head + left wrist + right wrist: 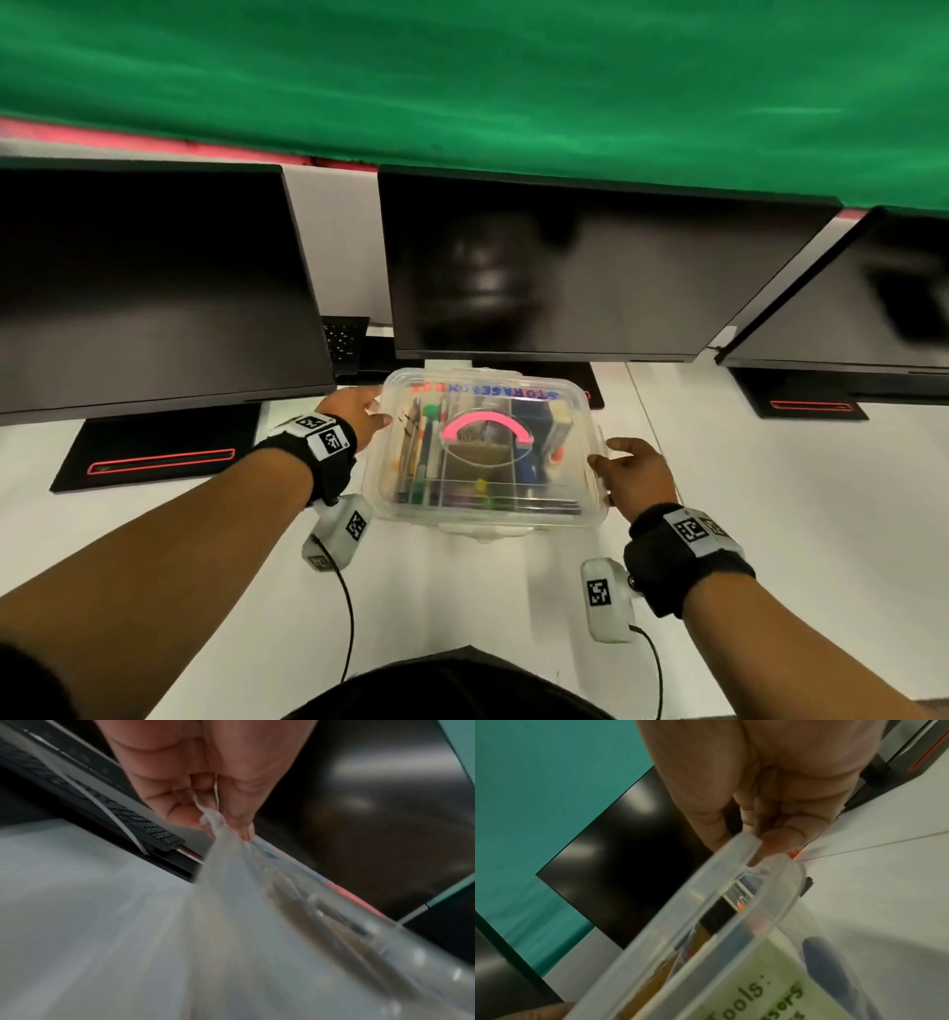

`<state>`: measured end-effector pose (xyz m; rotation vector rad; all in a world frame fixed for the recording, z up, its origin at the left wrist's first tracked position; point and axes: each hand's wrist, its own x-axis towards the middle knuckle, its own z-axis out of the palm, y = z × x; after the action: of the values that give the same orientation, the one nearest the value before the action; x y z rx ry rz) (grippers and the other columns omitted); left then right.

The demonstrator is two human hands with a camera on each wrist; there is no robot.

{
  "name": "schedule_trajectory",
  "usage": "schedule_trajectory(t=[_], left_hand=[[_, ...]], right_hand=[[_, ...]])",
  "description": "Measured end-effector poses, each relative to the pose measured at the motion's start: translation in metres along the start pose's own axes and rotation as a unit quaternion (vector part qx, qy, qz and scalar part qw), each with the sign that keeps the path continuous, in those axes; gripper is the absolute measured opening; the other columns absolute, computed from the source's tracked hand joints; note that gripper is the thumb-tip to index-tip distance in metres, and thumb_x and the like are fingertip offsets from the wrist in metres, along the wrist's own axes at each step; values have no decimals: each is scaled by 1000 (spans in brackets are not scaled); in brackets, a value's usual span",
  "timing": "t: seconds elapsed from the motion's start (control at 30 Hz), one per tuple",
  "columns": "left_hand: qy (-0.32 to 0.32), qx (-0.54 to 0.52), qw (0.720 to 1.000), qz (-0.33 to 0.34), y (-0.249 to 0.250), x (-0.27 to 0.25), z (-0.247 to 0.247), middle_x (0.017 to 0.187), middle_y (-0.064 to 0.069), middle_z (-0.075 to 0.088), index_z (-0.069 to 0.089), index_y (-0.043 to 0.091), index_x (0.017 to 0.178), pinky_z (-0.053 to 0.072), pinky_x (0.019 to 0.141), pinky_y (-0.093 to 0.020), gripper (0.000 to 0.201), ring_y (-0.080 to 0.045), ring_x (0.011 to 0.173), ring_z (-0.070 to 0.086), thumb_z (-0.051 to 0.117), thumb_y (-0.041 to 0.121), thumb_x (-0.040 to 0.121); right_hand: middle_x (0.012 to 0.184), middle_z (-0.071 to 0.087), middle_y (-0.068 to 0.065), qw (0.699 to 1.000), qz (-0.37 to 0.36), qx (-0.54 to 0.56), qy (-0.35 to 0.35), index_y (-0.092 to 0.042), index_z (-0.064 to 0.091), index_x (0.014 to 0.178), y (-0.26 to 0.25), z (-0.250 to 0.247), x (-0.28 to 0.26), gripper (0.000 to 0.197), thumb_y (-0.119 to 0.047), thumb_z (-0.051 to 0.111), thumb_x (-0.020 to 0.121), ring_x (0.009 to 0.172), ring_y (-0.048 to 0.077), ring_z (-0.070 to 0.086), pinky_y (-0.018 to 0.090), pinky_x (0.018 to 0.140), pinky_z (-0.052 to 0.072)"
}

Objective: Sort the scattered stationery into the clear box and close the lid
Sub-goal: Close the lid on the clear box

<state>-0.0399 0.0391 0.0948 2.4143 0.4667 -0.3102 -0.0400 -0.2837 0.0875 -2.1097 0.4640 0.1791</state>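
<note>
The clear box (382, 506) stands on the white desk in front of the middle monitor, filled with pens, markers and other stationery. Its clear lid (493, 386) with a pink handle (487, 425) lies on top. My left hand (379, 413) pinches the lid's left edge (228, 860) between thumb and fingers (185, 809). My right hand (608, 457) is at the right side, where its thumb and fingers (780, 839) grip the lid's rim (706, 882). There a narrow gap shows above the box rim (786, 894). A green label (765, 983) reading "Tools:" shows through the wall.
Three dark monitors (565, 267) stand in a row behind the box, their black bases (154, 452) resting on the white desk (770, 514). A black keyboard (345, 339) lies behind the left monitor. A green backdrop (462, 77) hangs beyond.
</note>
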Motion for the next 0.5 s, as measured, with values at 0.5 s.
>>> schedule_trajectory(t=[0.5], left_hand=[[-3, 141, 989, 33, 4, 11, 6, 140, -3, 49, 35, 22, 143, 38, 107, -32, 56, -22, 125, 50, 54, 34, 92]], right_hand=[[118, 65, 14, 982, -8, -186, -27, -10, 55, 125, -2, 2, 17, 39, -18, 59, 87, 105, 30, 62, 29, 91, 47]])
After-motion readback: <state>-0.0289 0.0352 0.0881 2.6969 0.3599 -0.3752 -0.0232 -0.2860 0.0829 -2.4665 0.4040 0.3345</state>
